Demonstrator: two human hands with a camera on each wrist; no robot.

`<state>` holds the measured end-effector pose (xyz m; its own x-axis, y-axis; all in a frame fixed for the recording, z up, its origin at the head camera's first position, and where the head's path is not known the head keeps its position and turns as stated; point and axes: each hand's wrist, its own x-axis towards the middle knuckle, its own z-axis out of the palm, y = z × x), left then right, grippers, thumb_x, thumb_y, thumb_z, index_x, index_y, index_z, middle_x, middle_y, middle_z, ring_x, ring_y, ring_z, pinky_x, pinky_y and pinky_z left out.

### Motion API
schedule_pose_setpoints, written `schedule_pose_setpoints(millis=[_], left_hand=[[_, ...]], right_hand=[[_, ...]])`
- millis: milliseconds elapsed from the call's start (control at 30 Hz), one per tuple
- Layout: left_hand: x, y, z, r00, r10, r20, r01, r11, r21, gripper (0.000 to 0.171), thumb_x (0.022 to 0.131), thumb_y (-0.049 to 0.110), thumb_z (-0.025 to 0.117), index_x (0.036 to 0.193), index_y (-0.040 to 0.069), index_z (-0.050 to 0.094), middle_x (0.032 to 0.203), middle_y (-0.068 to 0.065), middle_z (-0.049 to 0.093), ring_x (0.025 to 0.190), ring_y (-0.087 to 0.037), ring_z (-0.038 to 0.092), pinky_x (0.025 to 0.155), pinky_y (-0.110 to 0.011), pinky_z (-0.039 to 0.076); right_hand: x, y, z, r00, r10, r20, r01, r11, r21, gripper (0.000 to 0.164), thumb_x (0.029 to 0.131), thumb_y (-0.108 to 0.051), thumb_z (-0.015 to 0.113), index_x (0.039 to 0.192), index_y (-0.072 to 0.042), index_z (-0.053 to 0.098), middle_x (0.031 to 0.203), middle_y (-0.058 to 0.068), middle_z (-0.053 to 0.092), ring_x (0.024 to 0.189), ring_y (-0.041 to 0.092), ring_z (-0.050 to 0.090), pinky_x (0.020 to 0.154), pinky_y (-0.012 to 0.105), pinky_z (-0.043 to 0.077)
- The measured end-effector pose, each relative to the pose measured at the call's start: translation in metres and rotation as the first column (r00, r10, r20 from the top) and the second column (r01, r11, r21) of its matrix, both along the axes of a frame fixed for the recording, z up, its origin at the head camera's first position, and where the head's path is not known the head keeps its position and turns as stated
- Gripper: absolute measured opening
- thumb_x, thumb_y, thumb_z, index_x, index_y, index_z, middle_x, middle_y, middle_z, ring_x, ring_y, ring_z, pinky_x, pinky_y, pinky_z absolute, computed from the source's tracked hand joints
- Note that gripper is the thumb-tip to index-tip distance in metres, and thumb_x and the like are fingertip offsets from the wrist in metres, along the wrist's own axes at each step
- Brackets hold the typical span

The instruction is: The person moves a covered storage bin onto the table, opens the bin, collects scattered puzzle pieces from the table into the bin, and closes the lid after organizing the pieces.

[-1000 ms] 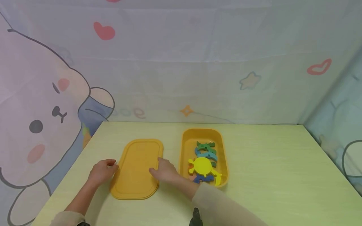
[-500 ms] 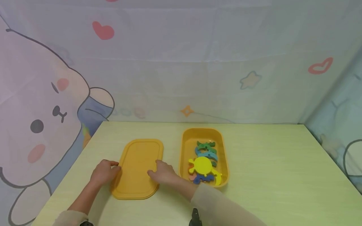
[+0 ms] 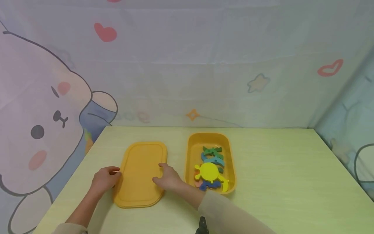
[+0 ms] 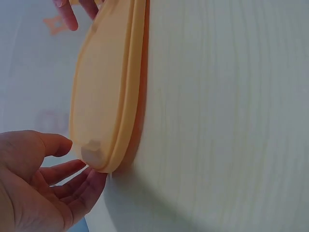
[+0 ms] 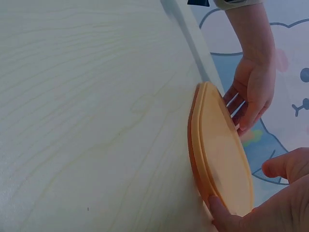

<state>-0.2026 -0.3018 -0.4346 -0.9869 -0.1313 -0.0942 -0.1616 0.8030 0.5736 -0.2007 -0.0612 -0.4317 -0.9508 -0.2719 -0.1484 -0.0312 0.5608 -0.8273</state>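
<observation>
A flat yellow lid (image 3: 140,180) with rounded corners and a stepped rim lies at the left of the table, a darker orange band showing under its edge in both wrist views. My left hand (image 3: 105,179) grips its left side, thumb (image 4: 60,145) at the upper edge and fingers (image 4: 89,193) beneath the rim. On the opposite side, my right hand (image 3: 169,178) holds the edge. One of its fingers (image 5: 219,208) meets the rim, while another digit stands raised over the lid in the right wrist view.
Right of the lid stands a yellow box (image 3: 190,146) holding coloured animal-shaped pieces, among them a yellow turtle-like piece (image 3: 209,172) and a blue piece (image 3: 210,185). A printed cloth (image 3: 216,65) hangs behind the pale table (image 3: 280,169).
The lid has shifted slightly left and away from me, its far edge now higher in the head view. My left hand reached in to its edge, then moved slightly left with it.
</observation>
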Motion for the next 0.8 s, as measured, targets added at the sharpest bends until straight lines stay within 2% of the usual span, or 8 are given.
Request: schedule_pose_setpoints(millis=[167, 367, 533, 667, 800], left_hand=[[0.002, -0.004, 0.002, 1.0, -0.013, -0.026, 0.014, 1.0, 0.006, 0.039, 0.081, 0.01, 0.051, 0.115, -0.007, 0.058, 0.094, -0.02, 0.067, 0.071, -0.02, 0.062, 0.056, -0.025, 0.046], [0.005, -0.009, 0.011, 0.999, -0.024, -0.049, 0.028, 0.996, 0.088, 0.038, 0.081, 0.006, 0.053, 0.117, -0.009, 0.056, 0.092, -0.019, 0.065, 0.069, -0.015, 0.06, 0.056, -0.024, 0.05], [0.006, -0.01, 0.019, 0.999, -0.029, -0.035, 0.034, 0.984, 0.176, 0.04, 0.085, 0.007, 0.054, 0.12, -0.011, 0.052, 0.094, -0.019, 0.061, 0.073, -0.014, 0.059, 0.059, -0.025, 0.054], [0.005, -0.011, 0.021, 0.998, -0.038, -0.042, 0.045, 0.982, 0.181, 0.041, 0.086, 0.008, 0.056, 0.122, -0.011, 0.051, 0.098, -0.02, 0.061, 0.075, -0.014, 0.059, 0.061, -0.025, 0.054], [0.004, -0.013, 0.025, 0.997, -0.05, -0.056, 0.061, 0.979, 0.197, 0.043, 0.087, 0.011, 0.056, 0.124, -0.01, 0.05, 0.1, -0.02, 0.061, 0.077, -0.012, 0.059, 0.063, -0.026, 0.055]], right_hand=[[0.002, 0.0, 0.002, 1.0, -0.014, 0.008, 0.014, 0.999, -0.046, 0.058, 0.082, -0.018, 0.065, 0.133, -0.003, 0.042, 0.126, 0.018, 0.052, 0.103, 0.025, 0.052, 0.086, 0.039, 0.047], [-0.001, -0.001, 0.006, 0.999, -0.04, -0.031, 0.038, 0.997, -0.064, 0.055, 0.083, -0.018, 0.063, 0.133, -0.005, 0.043, 0.13, 0.016, 0.05, 0.118, 0.028, 0.048, 0.097, 0.042, 0.042], [-0.005, -0.002, 0.01, 0.991, -0.084, -0.099, 0.076, 0.994, -0.083, 0.053, 0.084, -0.016, 0.063, 0.131, -0.001, 0.044, 0.128, 0.017, 0.048, 0.12, 0.03, 0.046, 0.101, 0.041, 0.039], [-0.008, -0.001, 0.013, 0.984, -0.12, -0.131, 0.108, 0.989, -0.099, 0.053, 0.084, -0.013, 0.062, 0.131, 0.001, 0.044, 0.124, 0.018, 0.049, 0.1, 0.024, 0.052, 0.094, 0.038, 0.044], [-0.012, 0.002, 0.017, 0.983, -0.132, -0.127, 0.12, 0.987, -0.105, 0.054, 0.082, -0.012, 0.063, 0.131, 0.003, 0.045, 0.116, 0.017, 0.051, 0.085, 0.018, 0.049, 0.082, 0.032, 0.048]])
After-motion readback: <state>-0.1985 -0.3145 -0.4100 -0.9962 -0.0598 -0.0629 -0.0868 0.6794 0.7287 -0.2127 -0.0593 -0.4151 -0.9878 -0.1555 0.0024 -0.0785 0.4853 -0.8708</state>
